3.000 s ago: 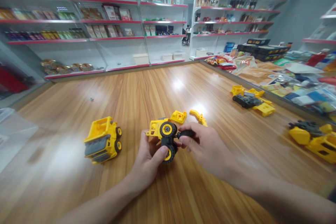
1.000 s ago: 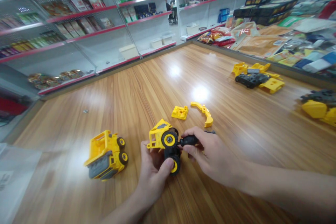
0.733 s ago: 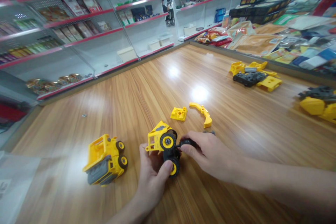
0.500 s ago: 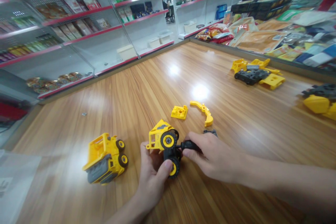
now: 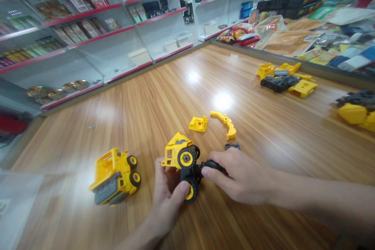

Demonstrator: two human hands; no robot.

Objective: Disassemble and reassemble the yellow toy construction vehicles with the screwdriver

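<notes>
My left hand [image 5: 168, 195] grips a yellow and black toy truck [image 5: 178, 152], tilted on its side with its wheels turned to the right. The thumb presses on the lower wheel. In my right hand [image 5: 231, 174] is a black-handled screwdriver [image 5: 212, 164], its tip end against the black underside between the wheels. Just beyond them lie a flat yellow plate piece [image 5: 198, 124] and a yellow digger arm [image 5: 225, 122]. A small dark piece [image 5: 233, 147] is partly hidden behind my right hand.
A yellow toy dump truck [image 5: 115, 177] sits at the left. Loose yellow and black toy parts [image 5: 283, 80] lie at the far right, with more parts [image 5: 356, 111] at the right edge. A small metal bit [image 5: 91, 127] rests at left. Shelves and packaged goods [image 5: 287, 41] surround the table.
The view has shifted slightly. The screwdriver stays at the truck's underside, with less of its shaft showing now. Both hands keep their holds.
</notes>
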